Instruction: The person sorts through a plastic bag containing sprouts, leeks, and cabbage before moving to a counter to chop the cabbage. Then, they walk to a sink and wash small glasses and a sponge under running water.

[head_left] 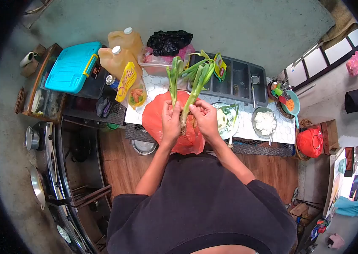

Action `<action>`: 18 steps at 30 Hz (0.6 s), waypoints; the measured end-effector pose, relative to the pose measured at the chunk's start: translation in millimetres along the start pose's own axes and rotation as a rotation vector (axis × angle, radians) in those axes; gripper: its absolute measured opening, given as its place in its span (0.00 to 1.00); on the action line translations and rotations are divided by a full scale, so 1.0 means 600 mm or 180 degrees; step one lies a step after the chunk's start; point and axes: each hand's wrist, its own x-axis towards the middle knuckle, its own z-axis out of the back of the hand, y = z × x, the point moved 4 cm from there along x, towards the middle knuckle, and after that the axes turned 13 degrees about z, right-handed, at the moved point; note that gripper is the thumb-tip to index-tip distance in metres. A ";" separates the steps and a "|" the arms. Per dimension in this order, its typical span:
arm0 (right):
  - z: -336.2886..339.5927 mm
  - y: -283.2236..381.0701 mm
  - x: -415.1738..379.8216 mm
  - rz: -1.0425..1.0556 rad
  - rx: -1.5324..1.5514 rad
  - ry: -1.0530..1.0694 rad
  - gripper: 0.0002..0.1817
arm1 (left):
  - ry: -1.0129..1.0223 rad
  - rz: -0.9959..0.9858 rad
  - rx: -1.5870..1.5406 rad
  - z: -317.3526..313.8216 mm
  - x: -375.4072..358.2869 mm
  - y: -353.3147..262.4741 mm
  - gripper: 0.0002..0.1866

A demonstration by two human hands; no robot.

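Scallions (186,91) stand upright over the red bag (157,120), both hands clasped at the root end: left hand (170,122) steadying the stalks, right hand (205,120) pinching an outer layer, apparently so scraps drop into the bag.

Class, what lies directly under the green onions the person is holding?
Under the green onions lies an orange plastic bag on the table. Both hands and the bag hide anything beneath.

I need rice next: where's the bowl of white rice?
The bowl of white rice sits right of centre on the counter, between the plate and the red pot.
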 end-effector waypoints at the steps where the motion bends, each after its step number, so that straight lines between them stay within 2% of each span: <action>1: 0.002 0.005 0.000 -0.0042 -0.0122 0.0183 0.06 | -0.0007 -0.0007 0.0000 -0.002 -0.002 -0.002 0.10; 4: 0.000 -0.008 -0.002 0.0016 -0.0199 0.0484 0.07 | 0.0017 0.0084 0.0003 -0.012 -0.002 0.000 0.10; 6: -0.006 -0.011 -0.004 0.0108 -0.0149 0.0591 0.08 | -0.0258 -0.0493 0.0455 -0.016 -0.001 -0.006 0.12; 10: -0.010 -0.004 -0.003 0.0111 0.0029 0.0743 0.09 | -0.0260 -0.0497 0.0626 -0.021 -0.006 -0.017 0.11; 12: -0.007 0.001 -0.001 0.0134 -0.0060 0.0801 0.09 | -0.0314 -0.0773 0.0697 -0.019 -0.004 -0.010 0.11; 14: 0.001 0.009 0.002 0.0411 -0.0725 0.0554 0.08 | -0.0395 -0.0829 0.0862 -0.016 -0.002 -0.006 0.11; 15: -0.001 0.012 0.005 0.0424 -0.0726 0.0554 0.08 | -0.0480 -0.0882 0.1026 -0.016 -0.001 -0.007 0.11; 17: 0.008 0.030 0.012 0.0575 -0.0288 -0.0289 0.08 | -0.0615 -0.1033 0.1057 -0.024 -0.005 -0.012 0.10; 18: 0.011 0.048 0.022 0.0675 -0.0390 -0.0375 0.08 | -0.0761 -0.1172 0.1084 -0.027 -0.010 -0.017 0.10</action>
